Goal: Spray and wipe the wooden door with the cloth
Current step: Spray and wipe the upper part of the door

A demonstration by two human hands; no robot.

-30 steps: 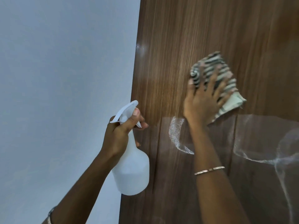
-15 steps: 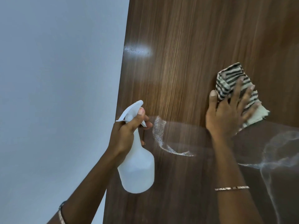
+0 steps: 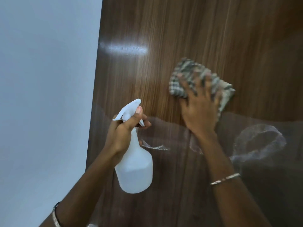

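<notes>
Head view: your right hand [image 3: 199, 112] presses the striped grey-and-white cloth [image 3: 195, 74] flat, fingers spread, against the dark brown wooden door [image 3: 180, 30]. Your left hand [image 3: 123, 131] grips the white plastic spray bottle [image 3: 136, 169] by its neck. Work downward into the foamy spray streaks [image 3: 157, 147] below, overlapping passes.

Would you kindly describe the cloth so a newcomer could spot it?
Find the brown wooden door on the right. Midway across it, the right hand presses a folded cloth against the wood. It alone is striped fabric; the left hand holds a plain white spray bottle.
</notes>
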